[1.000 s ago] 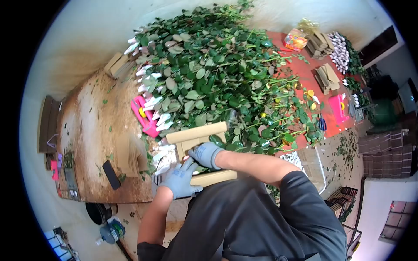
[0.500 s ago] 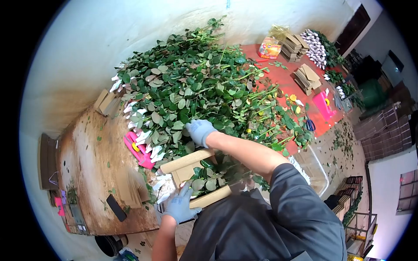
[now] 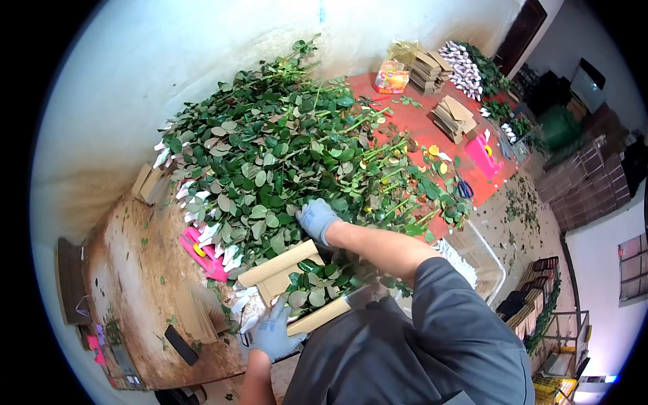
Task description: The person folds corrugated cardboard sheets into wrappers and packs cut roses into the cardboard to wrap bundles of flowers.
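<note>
My right hand (image 3: pixel 317 219), in a grey-blue glove, reaches into the front edge of a large pile of leafy green stems (image 3: pixel 270 148); its fingers are bent among the leaves, and what they hold is hidden. My left hand (image 3: pixel 273 334), gloved too, rests at the lower left corner of an open cardboard wrap (image 3: pixel 277 263), its fingers apart beside the leaves. Several leafy stems (image 3: pixel 317 287) lie in the wrap, between its rolled corrugated edges. White-covered flower heads (image 3: pixel 209 233) stick out at the pile's left side.
A pink tool (image 3: pixel 202 255) lies left of the pile. Near the table's front edge are a dark phone (image 3: pixel 181 345) and cardboard sheets (image 3: pixel 199 314). On the red surface (image 3: pixel 418 128) are folded cardboard (image 3: pixel 452 119), another pink tool (image 3: pixel 484 156) and scissors (image 3: pixel 464 189).
The camera view has shifted, so the pile and table appear further left. My right hand remains at the pile's front edge, and my left hand stays by the wrap's corner.
</note>
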{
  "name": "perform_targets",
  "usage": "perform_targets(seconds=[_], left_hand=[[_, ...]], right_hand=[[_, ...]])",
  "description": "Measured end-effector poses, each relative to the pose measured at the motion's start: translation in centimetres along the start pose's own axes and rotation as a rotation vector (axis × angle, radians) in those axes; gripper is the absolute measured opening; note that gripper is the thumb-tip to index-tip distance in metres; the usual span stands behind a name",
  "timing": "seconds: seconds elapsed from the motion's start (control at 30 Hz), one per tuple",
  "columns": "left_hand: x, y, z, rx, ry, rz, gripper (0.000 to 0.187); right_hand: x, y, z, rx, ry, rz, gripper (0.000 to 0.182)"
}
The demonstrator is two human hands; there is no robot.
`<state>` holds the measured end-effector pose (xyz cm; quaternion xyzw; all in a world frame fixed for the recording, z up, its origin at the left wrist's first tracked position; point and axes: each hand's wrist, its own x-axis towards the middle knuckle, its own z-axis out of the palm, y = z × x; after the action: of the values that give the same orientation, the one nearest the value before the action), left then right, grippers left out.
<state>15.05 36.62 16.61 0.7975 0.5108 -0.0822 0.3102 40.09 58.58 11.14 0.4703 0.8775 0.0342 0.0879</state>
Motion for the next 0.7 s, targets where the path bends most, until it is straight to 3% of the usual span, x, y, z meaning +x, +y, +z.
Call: perform_targets(seconds=[0.03, 0.23, 0.37, 0.47, 0.67, 0.7], left_hand=[[0.0, 0.1, -0.1, 0.0, -0.025, -0.017, 0.082], [-0.1, -0.1, 0.2, -0.06, -0.004, -0.024, 0.08], [-0.3, 0.4, -0.5, -0.031, -0.042, -0.058, 0.081], [-0.3, -0.1, 0.4, -0.029, -0.005, -0.055, 0.082], [-0.5, -0.1, 0.3, -0.081, -0.049, -0.108, 0.083], [-0.6, 0.0, 0.3, -0.092, -0.047, -0.123, 0.083]], right_hand=[[0.0, 0.4, -0.3, -0.005, 0.001, -0.011, 0.017], [0.4, 5.2, -11.5, -0.139, 0.486, 0.047, 0.017], [-3.3, 6.0, -19.5, -0.104, 0.57, -0.01, 0.021], [-7.2, 4.5, -19.0, -0.089, 0.404, -0.078, 0.021], [-12.6, 2.6, -7.5, -0.052, -0.179, -0.045, 0.021], [-12.9, 2.6, -4.7, -0.052, -0.18, -0.063, 0.021]])
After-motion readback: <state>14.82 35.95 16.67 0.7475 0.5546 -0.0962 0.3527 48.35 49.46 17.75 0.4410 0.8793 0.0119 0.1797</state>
